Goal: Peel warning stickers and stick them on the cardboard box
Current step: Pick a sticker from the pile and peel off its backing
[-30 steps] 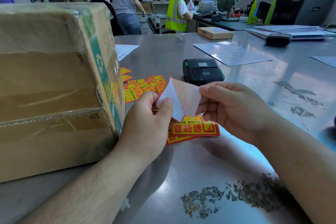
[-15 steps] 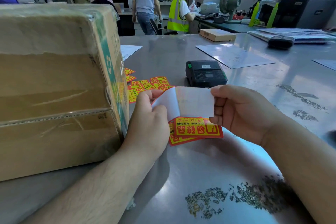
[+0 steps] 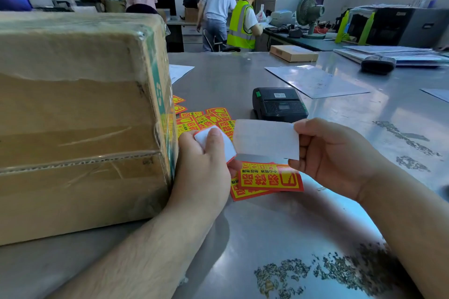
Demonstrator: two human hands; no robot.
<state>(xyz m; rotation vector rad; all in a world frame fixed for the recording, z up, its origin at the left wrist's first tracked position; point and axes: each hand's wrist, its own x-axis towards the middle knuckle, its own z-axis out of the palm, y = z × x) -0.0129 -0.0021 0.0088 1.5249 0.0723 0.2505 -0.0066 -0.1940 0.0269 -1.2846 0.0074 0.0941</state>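
A large taped cardboard box [image 3: 75,124] stands on the left of the steel table. Just right of its corner, my left hand [image 3: 204,165] pinches the red-edged warning sticker [image 3: 228,147], whose white back faces me. My right hand [image 3: 337,158] pinches the white backing paper [image 3: 266,139] by its right edge, and the two pieces are spread apart above the table. Under my hands lie two red-and-yellow warning stickers [image 3: 269,178]. Several more stickers [image 3: 206,118] are scattered beside the box.
A black label printer [image 3: 279,104] sits just behind my hands. Papers [image 3: 313,81], a flat brown box [image 3: 292,53] and a dark handheld device [image 3: 377,65] lie farther back on the table [image 3: 279,226]. Three people work at desks in the background.
The backing paper has been pulled further to the right off the sticker, and my hands have moved apart. The people in the background have shifted.
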